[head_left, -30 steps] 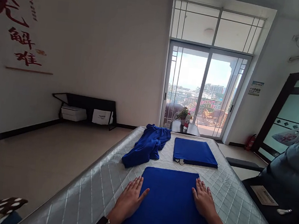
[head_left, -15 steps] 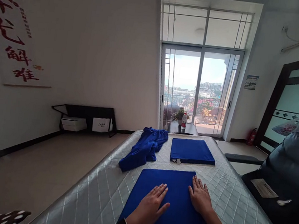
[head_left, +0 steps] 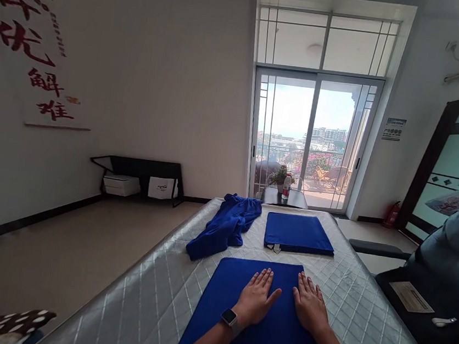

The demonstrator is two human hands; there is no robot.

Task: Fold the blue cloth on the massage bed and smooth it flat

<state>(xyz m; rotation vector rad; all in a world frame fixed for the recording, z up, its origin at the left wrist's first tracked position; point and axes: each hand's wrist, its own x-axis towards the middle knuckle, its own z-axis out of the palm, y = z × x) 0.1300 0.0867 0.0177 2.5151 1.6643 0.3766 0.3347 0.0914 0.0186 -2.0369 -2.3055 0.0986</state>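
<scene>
Cloth [head_left: 271, 334] lies flat at six o'clock on the quilted cover [head_left: 135, 305]. Your left hand [head_left: 256, 298] and right hand [head_left: 312, 304] rest on it, apart, fingers extended, gripping nothing; to smooth it well, anchor the three-o'clock edge and sweep lightly toward nine.

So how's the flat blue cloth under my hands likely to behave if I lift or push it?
The flat blue cloth is probably floppy, as the similarly coloured crumpled blue cloth lies in limp folds. It lies low, so likely light for its size. It may slide when pushed, since the quilted silvery cover beneath looks shiny.
</scene>
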